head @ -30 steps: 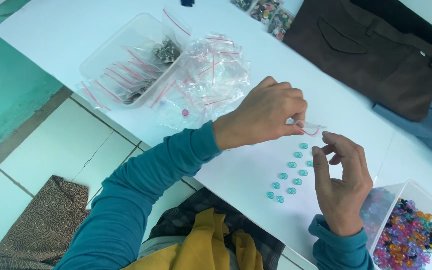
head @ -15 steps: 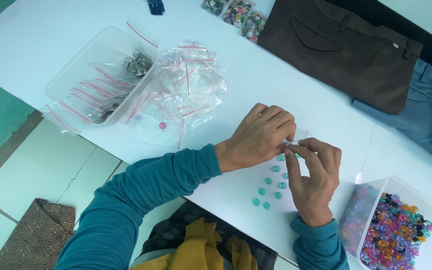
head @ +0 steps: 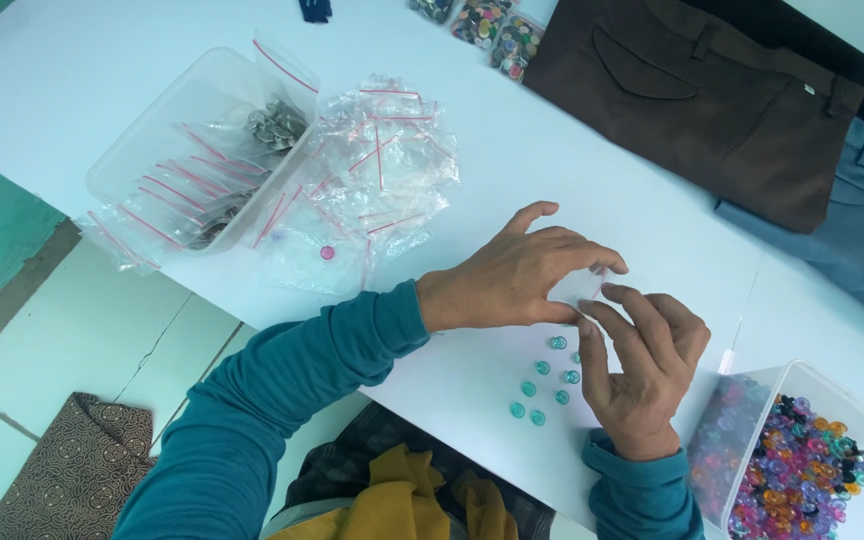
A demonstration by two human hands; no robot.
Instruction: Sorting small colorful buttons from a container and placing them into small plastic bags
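Head view, looking down. Left hand point(head: 512, 275) and right hand point(head: 642, 365) meet over the white counter point(head: 572, 170), fingertips together on a small clear bag point(head: 580, 288). Each grip is pinched shut on the bag, thumb against fingers; the bag is held just above the counter between the two hands, mostly hidden by the fingers.

Edges and room: the teal beads point(head: 542, 385) lie loose in a small cluster directly below the hands, near the counter's front edge. Just right of the right wrist, a clear tub of mixed coloured beads point(head: 802, 470) sits at the front right corner. To the left of the left forearm, a heap of empty clear zip bags with red strips point(head: 372, 170) spreads out of an open clear plastic box point(head: 167, 150), which sits at the counter's left edge; one pink bead point(head: 327, 252) lies among the bags. Bare counter lies open behind the hands, up to a brown folded garment point(head: 692, 110).

Surface: smooth, white. Beyond the edge: pale tiled floor point(head: 102, 340), with a patterned cloth point(head: 77, 475) on it.
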